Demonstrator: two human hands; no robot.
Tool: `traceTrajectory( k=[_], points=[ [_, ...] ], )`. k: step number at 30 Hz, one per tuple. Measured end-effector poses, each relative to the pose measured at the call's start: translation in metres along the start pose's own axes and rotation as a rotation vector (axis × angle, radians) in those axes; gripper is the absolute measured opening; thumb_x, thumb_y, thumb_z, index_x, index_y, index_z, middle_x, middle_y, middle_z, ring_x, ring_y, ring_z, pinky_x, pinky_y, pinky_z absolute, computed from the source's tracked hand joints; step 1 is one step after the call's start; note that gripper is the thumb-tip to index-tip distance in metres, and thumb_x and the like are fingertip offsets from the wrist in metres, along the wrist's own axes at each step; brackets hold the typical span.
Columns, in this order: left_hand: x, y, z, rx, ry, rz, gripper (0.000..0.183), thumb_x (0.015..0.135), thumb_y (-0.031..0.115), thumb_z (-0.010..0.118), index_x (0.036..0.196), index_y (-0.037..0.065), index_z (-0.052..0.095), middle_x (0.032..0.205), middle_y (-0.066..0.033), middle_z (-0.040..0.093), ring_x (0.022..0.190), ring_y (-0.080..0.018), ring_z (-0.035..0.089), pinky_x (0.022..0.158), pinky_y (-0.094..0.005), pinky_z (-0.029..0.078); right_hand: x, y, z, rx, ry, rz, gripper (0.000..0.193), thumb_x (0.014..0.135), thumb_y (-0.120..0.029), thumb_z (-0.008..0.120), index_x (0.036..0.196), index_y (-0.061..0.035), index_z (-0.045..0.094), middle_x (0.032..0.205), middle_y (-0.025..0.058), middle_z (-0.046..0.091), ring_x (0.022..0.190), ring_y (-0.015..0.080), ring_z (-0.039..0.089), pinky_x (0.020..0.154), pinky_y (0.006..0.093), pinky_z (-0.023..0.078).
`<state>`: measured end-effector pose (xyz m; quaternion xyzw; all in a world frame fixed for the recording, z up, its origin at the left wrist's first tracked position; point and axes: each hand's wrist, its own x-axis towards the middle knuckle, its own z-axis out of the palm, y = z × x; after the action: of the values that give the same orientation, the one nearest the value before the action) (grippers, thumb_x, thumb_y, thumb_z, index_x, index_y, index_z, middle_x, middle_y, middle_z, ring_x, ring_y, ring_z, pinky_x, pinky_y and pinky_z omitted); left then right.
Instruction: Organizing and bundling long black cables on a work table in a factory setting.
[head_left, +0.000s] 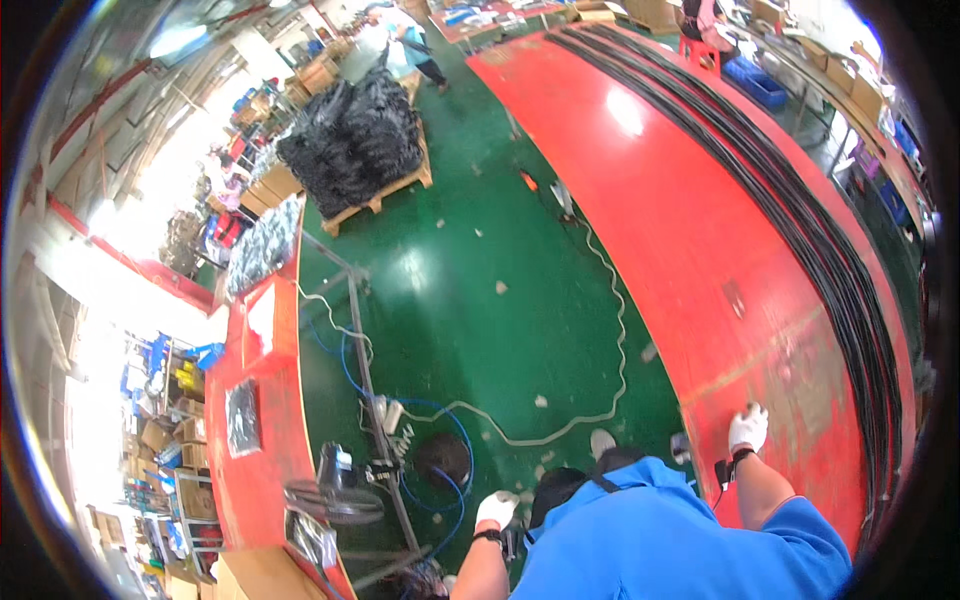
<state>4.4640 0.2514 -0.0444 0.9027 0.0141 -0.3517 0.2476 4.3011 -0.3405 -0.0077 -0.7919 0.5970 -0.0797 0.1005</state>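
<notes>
My right hand point(748, 428), in a white glove, rests on the near part of a long red table point(650, 200). Its fingers look slightly apart, with nothing visible in them. Around that wrist is a black band with a small black box point(724, 472) and a thin cord. Low over the green floor, beside my knees, is my left hand point(497, 508), also gloved in white with a black wristband. Its fingers are too small and bunched to read. Long bundles of black cable point(800, 210) run along the table's far right side, apart from my right hand.
On the left stands another red table point(262, 480) with a black packet point(242, 418) and a red tray point(270, 325). A fan point(335, 500) sits near its edge. White cord point(540, 440) and blue hose point(464, 440) cross the floor. Black coils point(350, 140) fill a pallet ahead.
</notes>
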Motion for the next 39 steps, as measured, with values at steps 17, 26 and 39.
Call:
traceTrajectory(
  k=[17,26,39],
  points=[
    [0.431,0.043,-0.302,0.761,-0.232,0.417,0.033,0.095,0.027,0.052,0.106,0.012,0.078,0.113,-0.0155,0.076,0.103,-0.0359,0.074,0.088,-0.0477,0.060,0.123,-0.651,0.137,0.164,-0.277,-0.533,0.016,0.086,-0.021,0.065,0.093,-0.0116,0.075,0.103,0.0205,0.071,0.099,0.0420,0.069,0.090,0.0503,0.056],
    [0.693,0.185,-0.584,-0.125,0.119,-0.094,0.045,0.095,0.042,0.066,0.122,0.007,0.075,0.130,-0.0145,0.073,0.126,-0.0321,0.066,0.108,-0.0404,0.050,0.250,-0.753,0.224,0.274,0.027,-0.156,0.011,0.090,-0.014,0.065,0.096,-0.0054,0.070,0.098,0.0177,0.069,0.095,0.0383,0.067,0.085,0.0463,0.054],
    [0.939,0.326,-0.694,0.044,-0.216,-0.098,0.049,0.097,0.048,0.054,0.125,0.014,0.075,0.137,-0.0126,0.069,0.130,-0.0319,0.062,0.111,-0.0429,0.048,0.487,-1.228,0.305,0.457,-0.133,-0.305,0.019,0.091,-0.014,0.063,0.101,-0.0026,0.073,0.102,0.0191,0.074,0.101,0.0357,0.071,0.090,0.0411,0.055]
  ],
)
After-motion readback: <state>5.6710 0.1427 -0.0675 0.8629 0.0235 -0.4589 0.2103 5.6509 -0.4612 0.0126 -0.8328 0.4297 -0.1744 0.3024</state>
